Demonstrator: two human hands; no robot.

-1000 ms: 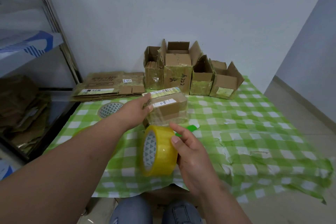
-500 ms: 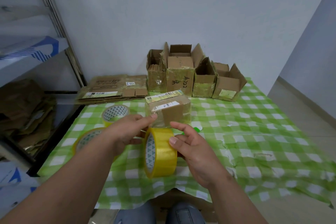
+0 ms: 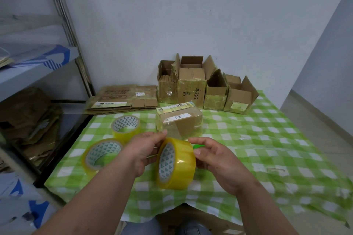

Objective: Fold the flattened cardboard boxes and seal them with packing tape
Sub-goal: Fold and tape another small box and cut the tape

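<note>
Our left hand [image 3: 145, 150] has come off the taped box [image 3: 179, 123] to join the right hand [image 3: 214, 160] on the tape roll [image 3: 176, 164], fingers curled around it, likely hunting its end. The box sits just beyond, on a green-checked desk [image 3: 267, 139] against a grey wall.

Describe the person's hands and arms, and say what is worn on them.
Both the left hand and the right hand are bare: no gloves, rings, watch or bracelets show. Both forearms are bare as well, with no sleeves in view.
</note>
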